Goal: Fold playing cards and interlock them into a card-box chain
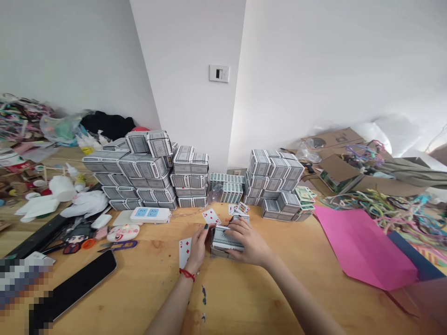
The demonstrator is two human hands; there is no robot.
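Note:
A block of playing cards [223, 238] with grey patterned backs lies on the wooden table in front of me. My right hand [249, 239] rests over its right part, fingers across the top and thumb along the near side. At the block's left end, my left hand [198, 246] presses its fingertips in, dark nails showing; a red cord bracelet circles that wrist. Beside it lies a loose three of diamonds [184, 253]. Another diamond card [211, 216] is just behind the block, and a few face cards [239, 208] lie farther back. My right hand hides part of the block.
Tall stacks of card blocks stand behind on the left [146, 170] and right [274, 174]. A white power strip [150, 214], purple-handled scissors [122, 245] and a black phone [82, 284] are to the left. Pink paper [363, 246] and tangled cords [377, 209] lie right.

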